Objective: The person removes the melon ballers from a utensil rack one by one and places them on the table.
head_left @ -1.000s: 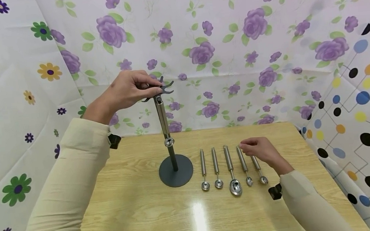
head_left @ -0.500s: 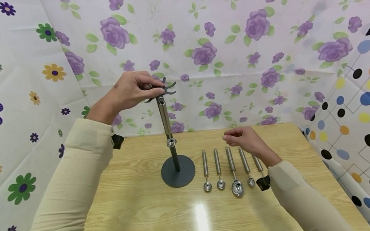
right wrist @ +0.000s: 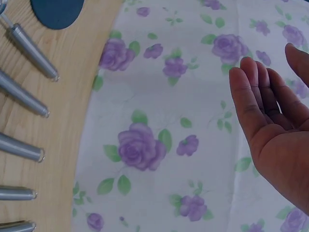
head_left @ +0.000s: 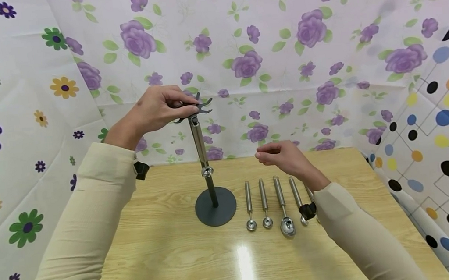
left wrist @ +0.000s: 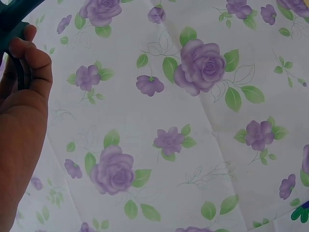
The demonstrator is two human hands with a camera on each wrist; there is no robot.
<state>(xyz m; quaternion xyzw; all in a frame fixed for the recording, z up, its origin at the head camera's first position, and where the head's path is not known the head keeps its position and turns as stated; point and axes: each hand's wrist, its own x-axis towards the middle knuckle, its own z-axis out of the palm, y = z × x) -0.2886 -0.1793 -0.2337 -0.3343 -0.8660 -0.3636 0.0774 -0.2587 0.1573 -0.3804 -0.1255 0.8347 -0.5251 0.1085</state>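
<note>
My left hand (head_left: 158,109) pinches one of the curved hooks at the top of a dark upright utensil stand (head_left: 211,189); the left wrist view shows the fingers curled round a dark hook. A steel-handled scoop (head_left: 199,144) with a small round head hangs from the stand, head down. My right hand (head_left: 286,158) is held above the back of the table, to the right of the stand. In the right wrist view, this hand (right wrist: 280,130) has loosely extended fingers, thumb apart, and holds nothing. Several steel scoops lie in a row below it, including a large oval-headed one (head_left: 284,210).
The wooden table (head_left: 186,257) carries the stand's round dark base (head_left: 216,217). Two smaller scoops (head_left: 249,204) lie nearest the base. My right wrist and its camera (head_left: 307,211) partly cover the scoops at the row's right end. A flowered cloth (head_left: 250,63) hangs behind the table.
My right hand has moved left and upward, away from the right end of the scoop row toward the stand. My left hand keeps its grip on the stand's top.
</note>
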